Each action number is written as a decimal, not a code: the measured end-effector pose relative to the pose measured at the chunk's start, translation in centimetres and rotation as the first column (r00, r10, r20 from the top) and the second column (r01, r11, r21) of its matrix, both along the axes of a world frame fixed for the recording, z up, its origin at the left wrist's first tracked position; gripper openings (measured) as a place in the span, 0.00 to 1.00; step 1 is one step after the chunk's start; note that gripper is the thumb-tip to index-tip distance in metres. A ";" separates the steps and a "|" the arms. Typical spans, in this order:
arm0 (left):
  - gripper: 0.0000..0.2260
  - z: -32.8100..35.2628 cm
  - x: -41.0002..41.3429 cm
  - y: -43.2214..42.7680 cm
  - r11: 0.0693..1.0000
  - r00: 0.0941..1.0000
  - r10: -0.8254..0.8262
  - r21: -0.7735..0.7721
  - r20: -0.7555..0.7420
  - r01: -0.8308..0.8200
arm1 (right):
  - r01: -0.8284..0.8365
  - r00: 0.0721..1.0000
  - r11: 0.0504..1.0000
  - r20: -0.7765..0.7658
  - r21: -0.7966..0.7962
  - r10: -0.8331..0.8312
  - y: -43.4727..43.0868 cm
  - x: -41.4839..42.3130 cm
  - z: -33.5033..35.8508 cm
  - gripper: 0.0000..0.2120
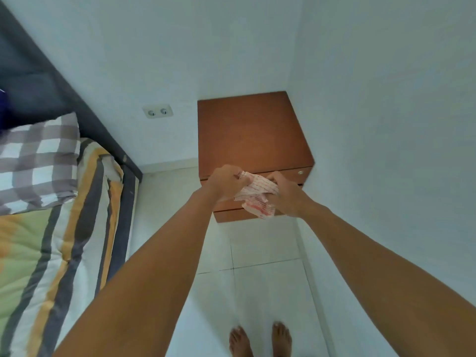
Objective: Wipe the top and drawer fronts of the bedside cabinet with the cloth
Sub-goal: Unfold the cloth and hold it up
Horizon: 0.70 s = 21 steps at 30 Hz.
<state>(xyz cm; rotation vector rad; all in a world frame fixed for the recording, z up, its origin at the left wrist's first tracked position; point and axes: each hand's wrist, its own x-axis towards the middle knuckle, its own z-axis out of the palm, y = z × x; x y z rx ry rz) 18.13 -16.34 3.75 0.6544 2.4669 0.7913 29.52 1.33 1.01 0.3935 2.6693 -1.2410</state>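
A brown wooden bedside cabinet (pixel 251 132) stands in the corner of two white walls, its top bare. Part of its drawer fronts shows below the front edge, with a small round knob (pixel 300 172) at the right. A white cloth with red stripes (pixel 258 195) is held in the air in front of the drawers, bunched between both hands. My left hand (pixel 226 180) grips its upper left end. My right hand (pixel 284 193) grips its right side. Both hands cover the middle of the drawer fronts.
A bed with a striped cover (pixel 59 243) and a checked pillow (pixel 38 161) lies along the left. A double wall socket (pixel 158 111) sits left of the cabinet. White floor tiles (pixel 265 284) stretch before the cabinet, with my bare feet (pixel 260 340) at the bottom.
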 end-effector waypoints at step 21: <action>0.12 4.3 -11.2 11.1 0.968 0.968 -0.250 -0.008 0.028 0.250 | -0.193 0.918 0.969 0.322 -0.151 0.233 13.9 -11.8 5.9 0.21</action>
